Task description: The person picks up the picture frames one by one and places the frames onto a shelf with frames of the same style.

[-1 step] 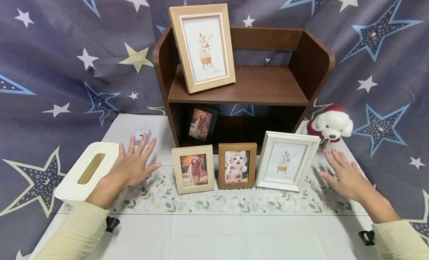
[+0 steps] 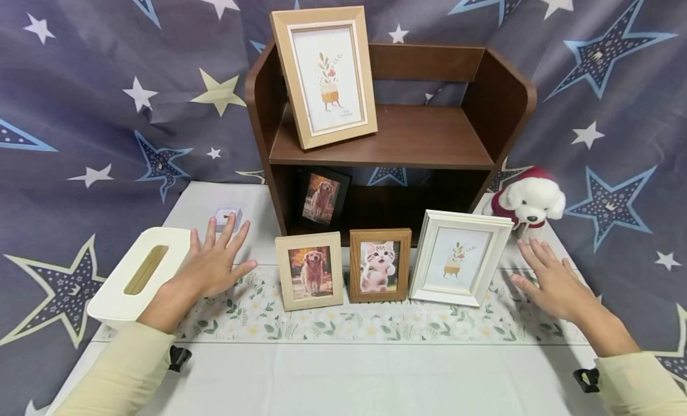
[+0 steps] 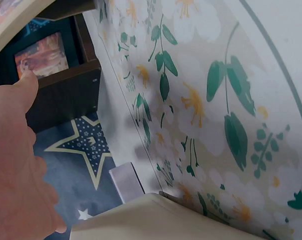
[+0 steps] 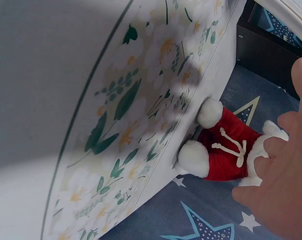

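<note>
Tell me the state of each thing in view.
Left hand, open, empty
Right hand, open, empty
Bookshelf, upright, both levels occupied
Tan frame, standing
Black frame, standing
Cream frame, standing
Brown frame, standing
White frame, standing
Tissue box, no tissue showing
Plush dog, upright
Purple object, partly hidden
Floral runner, flat

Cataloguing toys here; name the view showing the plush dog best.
Head view: the plush dog shows its face and red hat. The right wrist view gives its red outfit closely, but the right hand hides part; the left wrist view lacks it.
</note>
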{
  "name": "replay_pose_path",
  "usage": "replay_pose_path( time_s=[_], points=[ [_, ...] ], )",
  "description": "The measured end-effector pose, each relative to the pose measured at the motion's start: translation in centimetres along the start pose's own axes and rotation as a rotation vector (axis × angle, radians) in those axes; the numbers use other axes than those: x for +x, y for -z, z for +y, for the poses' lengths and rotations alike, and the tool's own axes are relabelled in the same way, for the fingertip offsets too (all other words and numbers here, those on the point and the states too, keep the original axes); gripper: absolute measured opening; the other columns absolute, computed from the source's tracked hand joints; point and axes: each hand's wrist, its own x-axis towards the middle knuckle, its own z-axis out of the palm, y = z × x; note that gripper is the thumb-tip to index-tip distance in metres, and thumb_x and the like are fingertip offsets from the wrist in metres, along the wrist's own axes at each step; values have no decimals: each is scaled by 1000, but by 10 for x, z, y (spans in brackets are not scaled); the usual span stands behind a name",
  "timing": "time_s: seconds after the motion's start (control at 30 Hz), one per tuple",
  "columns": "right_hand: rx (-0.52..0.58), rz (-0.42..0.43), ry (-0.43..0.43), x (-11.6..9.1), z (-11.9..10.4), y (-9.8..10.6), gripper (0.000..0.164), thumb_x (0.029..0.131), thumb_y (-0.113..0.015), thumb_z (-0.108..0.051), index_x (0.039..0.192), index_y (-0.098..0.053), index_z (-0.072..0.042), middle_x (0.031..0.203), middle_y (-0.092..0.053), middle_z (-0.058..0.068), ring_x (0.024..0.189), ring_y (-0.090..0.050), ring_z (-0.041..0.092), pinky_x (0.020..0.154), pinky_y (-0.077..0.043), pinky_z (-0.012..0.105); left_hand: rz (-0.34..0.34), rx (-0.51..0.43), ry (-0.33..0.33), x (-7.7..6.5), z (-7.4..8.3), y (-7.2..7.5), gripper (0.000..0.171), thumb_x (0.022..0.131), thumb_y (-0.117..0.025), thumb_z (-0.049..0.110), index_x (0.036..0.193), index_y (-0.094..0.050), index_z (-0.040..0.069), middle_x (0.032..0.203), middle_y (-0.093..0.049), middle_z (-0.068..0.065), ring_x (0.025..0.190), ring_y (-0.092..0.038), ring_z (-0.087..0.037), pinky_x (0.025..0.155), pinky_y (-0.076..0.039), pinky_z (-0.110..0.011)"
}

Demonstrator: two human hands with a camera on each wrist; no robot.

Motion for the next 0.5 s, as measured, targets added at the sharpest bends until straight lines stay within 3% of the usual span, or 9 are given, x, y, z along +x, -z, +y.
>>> replay_pose_path(
  time_s=[0.27,0.5],
  points=[
    [6,-14,-2,1,-1,-1,79,107,-47,-45,165,-5,-11,167,-4,31,154,2,52,109,-7,84,6,-13,10,-1,-2,1,87,102,-44,60,165,-6,14,170,6,-24,151,14,-57,112,14,-80],
    [7,38,11,1,-2,-1,79,106,-50,-44,165,-8,-12,167,-8,31,154,-3,54,108,-10,84,-1,-9,14,2,-1,1,87,103,-45,59,165,-4,14,170,7,-24,151,15,-57,112,13,-79]
  ],
)
